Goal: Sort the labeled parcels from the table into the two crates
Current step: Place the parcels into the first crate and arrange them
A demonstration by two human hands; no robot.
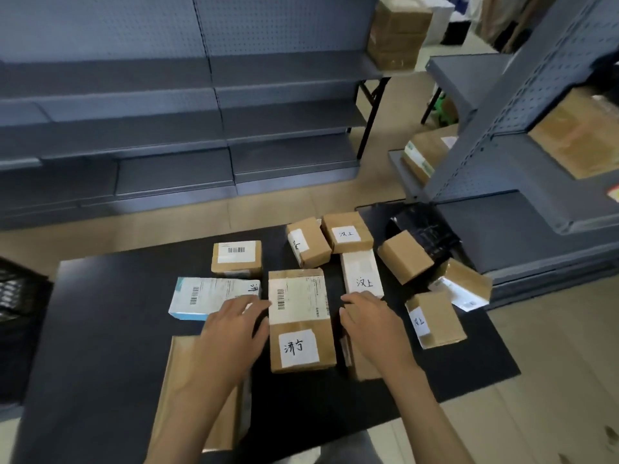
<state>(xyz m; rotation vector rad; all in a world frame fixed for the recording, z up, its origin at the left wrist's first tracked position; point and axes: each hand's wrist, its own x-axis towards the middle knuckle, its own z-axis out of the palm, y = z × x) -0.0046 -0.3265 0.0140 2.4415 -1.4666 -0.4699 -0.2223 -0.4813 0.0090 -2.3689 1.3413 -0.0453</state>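
Between the two hands lies a brown cardboard parcel, flat on the black bench, with a barcode sheet on its far half and a handwritten white label on its near half. Left hand rests against its left edge, fingers fairly straight and spread; right hand sits at its right edge, fingers loosely bent, closing on nothing. Neither grip holds the parcel yet.

It looks stiff, square-edged and probably light, with taped faces that could be slick; pressing in on both long sides, as the hands are placed, seems the sound hold.

Just left of the grip is a white and blue box, partly under the left fingers. Beyond the right hand lies a white parcel, and further right a small brown box. More labelled boxes crowd the far side.

A flat brown parcel lies under the left forearm, mostly covered. Only a dark mesh crate shows, cut off far left; the second crate I cannot find. Some labels are too blurred to read.
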